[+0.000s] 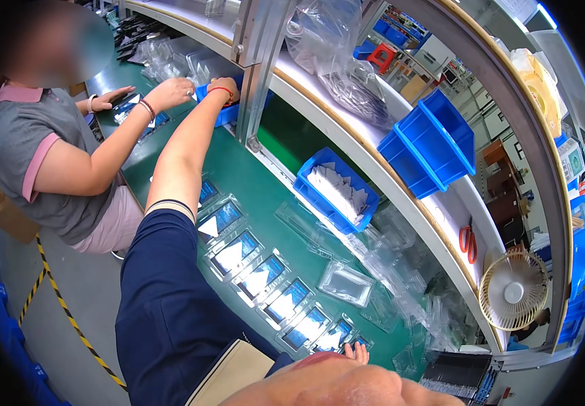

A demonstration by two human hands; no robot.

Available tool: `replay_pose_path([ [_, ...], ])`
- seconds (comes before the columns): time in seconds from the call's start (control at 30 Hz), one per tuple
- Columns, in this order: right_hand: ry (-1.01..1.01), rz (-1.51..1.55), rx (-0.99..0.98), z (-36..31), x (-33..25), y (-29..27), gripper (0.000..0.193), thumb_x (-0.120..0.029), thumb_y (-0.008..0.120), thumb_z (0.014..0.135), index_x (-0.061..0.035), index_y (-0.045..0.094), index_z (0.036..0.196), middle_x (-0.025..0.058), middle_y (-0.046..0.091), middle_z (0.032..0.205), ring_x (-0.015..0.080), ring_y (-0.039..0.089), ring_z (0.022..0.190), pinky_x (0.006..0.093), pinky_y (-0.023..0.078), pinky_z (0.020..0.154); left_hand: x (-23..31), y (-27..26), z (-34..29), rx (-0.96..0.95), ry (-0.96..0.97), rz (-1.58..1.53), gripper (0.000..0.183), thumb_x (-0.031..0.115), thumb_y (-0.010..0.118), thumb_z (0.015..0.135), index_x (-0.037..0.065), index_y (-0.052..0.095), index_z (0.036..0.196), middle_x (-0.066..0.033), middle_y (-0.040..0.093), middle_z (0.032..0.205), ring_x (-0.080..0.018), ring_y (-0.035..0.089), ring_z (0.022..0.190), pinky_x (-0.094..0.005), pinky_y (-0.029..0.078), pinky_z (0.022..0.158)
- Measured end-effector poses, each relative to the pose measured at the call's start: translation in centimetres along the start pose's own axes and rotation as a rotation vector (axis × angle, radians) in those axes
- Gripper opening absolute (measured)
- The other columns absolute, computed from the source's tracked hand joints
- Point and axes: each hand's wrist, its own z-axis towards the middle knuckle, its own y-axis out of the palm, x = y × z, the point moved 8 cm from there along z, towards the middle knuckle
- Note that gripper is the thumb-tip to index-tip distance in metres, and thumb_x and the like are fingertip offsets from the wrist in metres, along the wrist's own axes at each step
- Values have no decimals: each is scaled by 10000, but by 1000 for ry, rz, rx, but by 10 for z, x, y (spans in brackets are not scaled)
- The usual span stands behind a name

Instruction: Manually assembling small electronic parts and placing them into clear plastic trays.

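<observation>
My left arm stretches far across the green table, and my left hand [227, 90], with a red string bracelet at its wrist, reaches into a small blue bin [226, 116]. The bin wall and the hand's angle hide its fingers. In front of me runs a slanting row of clear plastic trays [237, 253], each with a flat, dark blue-screened device that shows a bright white patch. At the near end of the row, the fingers of my right hand [358, 352] are stretched out beside the last tray [336, 334]. No object shows in them.
A co-worker [69, 152] sits at left, hands over another device. Clear empty trays [346, 283] lie right of the row. A blue bin of white pieces [336, 189] stands by the shelf, which bears blue bins [431, 145], red scissors [468, 243] and a fan [513, 291].
</observation>
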Motion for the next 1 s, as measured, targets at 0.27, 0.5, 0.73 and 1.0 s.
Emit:
replay_pose_path([
  [0.27,14,-14,20,0,-1,0,790,-526,762,690,-18,541,1253,233,462,1324,445,397,1261,598,263,1067,3,-6,4,55,-87,-1,343,214,612,849,130,681,1174,-111,595,1309,-296,508,1274,-380,475,954],
  [0.5,23,-20,27,0,-1,1,786,-493,774,681,-24,532,1263,227,444,1340,436,380,1278,594,253,1077,-3,-40,-22,280,-25,-141,231,126,546,868,52,734,979,-192,693,1028,-369,666,994,-422,544,847],
  [0.73,9,18,75,2,-7,-2,796,-475,791,662,-28,528,1267,227,442,1338,436,379,1276,588,254,1079,-37,-90,-83,572,39,-88,188,94,518,872,-8,666,926,-242,688,941,-376,685,904,-449,560,791],
  [1.0,42,12,151,5,-30,-40,909,-564,729,705,-14,438,1367,245,371,1416,460,303,1324,626,177,1083,-20,-97,-258,798,364,103,145,73,507,862,23,603,959,-170,642,851,-328,671,774,-419,563,663],
])
